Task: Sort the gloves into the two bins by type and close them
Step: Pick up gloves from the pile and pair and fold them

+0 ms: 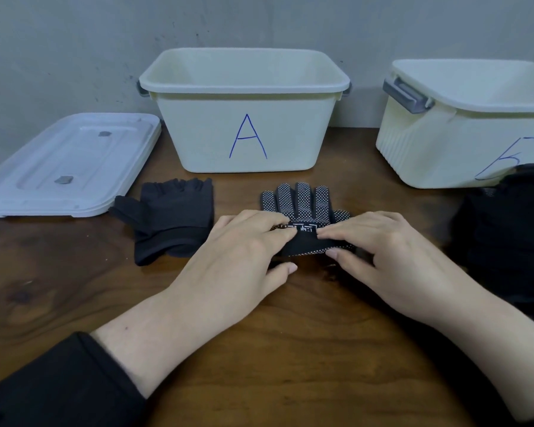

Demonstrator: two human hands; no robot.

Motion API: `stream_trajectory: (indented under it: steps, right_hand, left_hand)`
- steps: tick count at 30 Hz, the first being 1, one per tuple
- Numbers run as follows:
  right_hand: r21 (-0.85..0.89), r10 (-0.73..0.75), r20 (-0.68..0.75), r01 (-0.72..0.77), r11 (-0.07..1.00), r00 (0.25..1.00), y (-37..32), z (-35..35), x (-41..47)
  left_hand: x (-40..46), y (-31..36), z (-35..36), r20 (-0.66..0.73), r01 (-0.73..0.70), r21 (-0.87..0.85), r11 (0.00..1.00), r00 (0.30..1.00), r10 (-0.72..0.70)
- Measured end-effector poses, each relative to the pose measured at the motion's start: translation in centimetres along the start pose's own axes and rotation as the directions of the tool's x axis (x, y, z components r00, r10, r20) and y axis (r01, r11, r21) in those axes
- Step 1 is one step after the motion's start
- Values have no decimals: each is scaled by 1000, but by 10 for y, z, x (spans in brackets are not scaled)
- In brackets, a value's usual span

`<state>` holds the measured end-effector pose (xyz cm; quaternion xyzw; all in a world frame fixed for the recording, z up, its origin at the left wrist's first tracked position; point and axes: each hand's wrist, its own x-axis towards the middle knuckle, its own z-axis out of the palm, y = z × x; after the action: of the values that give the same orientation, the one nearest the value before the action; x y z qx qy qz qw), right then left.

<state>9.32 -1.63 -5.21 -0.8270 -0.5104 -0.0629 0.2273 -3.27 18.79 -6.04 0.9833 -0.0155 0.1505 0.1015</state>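
At the middle of the wooden table I see the dotted glove lying flat, fingers pointing far. My left hand and right hand both pinch its folded cuff, thumbs underneath, fingers curled on top. Just left of it lies a plain black glove. Bin A stands open behind, bin B far right, stacked lids far left. A dark pile sits at the right edge; I cannot tell what it holds.
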Motion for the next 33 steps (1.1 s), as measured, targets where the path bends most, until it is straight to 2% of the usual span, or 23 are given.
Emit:
stream_trajectory:
  steps: [6, 13, 18, 22, 26, 29, 33]
  right_hand:
    - [95, 13, 56, -18, 995, 998, -5, -8, -2]
    - [364, 187, 92, -208, 908, 978, -8, -9, 0]
    - [467, 302, 17, -275, 840, 953, -6, 3, 3]
    - [426, 341, -72, -280, 860, 937, -6, 8, 7]
    - [226, 216, -180, -173, 959, 960, -3, 13, 12]
    - [125, 150, -172, -129, 984, 974, -1, 14, 16]
    - [72, 64, -64, -59, 996, 996, 0, 9, 13]
  left_hand:
    - [1, 5, -7, -61, -5, -73, 997, 998, 0]
    - [2, 8, -11, -53, 150, -281, 948, 984, -172]
    - [9, 5, -7, -42, 252, -460, 852, 952, -305]
    - [14, -1, -3, -61, 271, -487, 830, 938, -341]
    - [18, -2, -1, -61, 293, -485, 824, 929, -366]
    - [20, -2, -2, -66, 294, -449, 844, 931, -360]
    - [19, -4, -1, -101, 261, -297, 919, 948, -302]
